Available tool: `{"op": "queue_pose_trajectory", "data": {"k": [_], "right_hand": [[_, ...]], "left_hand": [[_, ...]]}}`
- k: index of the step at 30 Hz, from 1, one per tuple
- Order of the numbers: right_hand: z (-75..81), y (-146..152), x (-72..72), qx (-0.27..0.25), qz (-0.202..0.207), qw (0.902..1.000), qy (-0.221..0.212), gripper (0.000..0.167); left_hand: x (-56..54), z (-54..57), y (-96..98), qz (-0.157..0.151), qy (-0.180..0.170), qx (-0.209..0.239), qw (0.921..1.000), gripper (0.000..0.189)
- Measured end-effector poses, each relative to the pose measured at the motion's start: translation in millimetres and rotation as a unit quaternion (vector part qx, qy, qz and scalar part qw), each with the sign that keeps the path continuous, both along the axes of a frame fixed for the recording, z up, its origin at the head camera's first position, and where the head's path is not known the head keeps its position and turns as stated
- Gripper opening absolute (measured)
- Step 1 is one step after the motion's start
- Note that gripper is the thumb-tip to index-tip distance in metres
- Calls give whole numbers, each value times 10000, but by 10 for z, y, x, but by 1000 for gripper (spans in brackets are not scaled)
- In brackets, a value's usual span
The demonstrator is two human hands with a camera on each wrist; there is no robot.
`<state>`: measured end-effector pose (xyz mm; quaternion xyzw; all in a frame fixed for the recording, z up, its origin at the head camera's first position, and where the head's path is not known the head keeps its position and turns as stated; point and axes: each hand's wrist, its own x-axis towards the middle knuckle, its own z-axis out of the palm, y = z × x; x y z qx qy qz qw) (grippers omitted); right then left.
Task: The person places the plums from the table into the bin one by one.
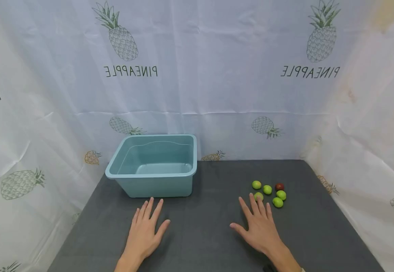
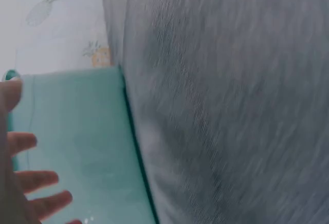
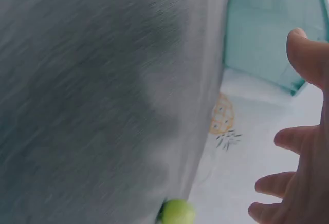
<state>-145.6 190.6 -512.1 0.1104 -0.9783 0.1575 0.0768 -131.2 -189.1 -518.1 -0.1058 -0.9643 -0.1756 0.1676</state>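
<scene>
My left hand [image 1: 144, 232] is held over the dark table just in front of a teal plastic basin [image 1: 156, 187], fingers spread and holding nothing. In the left wrist view the basin's side [image 2: 77, 136] lies beyond those fingertips. To the right, my right hand [image 1: 259, 228] also has its fingers spread, with nothing in it. Its fingertips overlap one of several small green fruits [image 1: 277, 202] in the head view. Among these fruits lies a single dark red one [image 1: 279, 187]. A green fruit [image 3: 178, 212] shows at the bottom of the right wrist view.
The dark cloth-covered table [image 1: 217, 241] ends at a white curtain [image 1: 217, 90] printed with pineapples, which also hangs at both sides. The basin stands at the back left with its opening upward. The fruits lie loosely grouped at the right.
</scene>
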Motion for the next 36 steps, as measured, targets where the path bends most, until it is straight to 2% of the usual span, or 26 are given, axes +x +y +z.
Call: {"op": "queue_pose_trajectory", "data": {"k": [4,9,13,18,24,30,36], "right_hand": [[88,-131,-31,-307,118,9994,92,84],[190,-291,-60,-796,194,9966,77,83],[239,-398,-124,-1196,219,9926,20,82],[271,-508,-219,-1701,272,9850,-19,79],[327,-622,-339,-2127,266,9767,-43,77],[406,-742,-451,-2455,232,9690,-134,77],[438,-863,-533,-2778,341,9600,-66,73]], "left_hand": [[-46,45,-78,-176,734,180,9970,61],[-74,113,-173,-309,1263,451,9905,54],[-109,175,-250,-335,1772,762,9806,48],[-180,269,-362,-305,2218,1177,9675,42],[-273,423,-495,-213,2558,1512,9546,40],[-342,564,-628,-21,2571,1715,9510,38],[-401,627,-791,116,2628,1932,9452,34]]}}
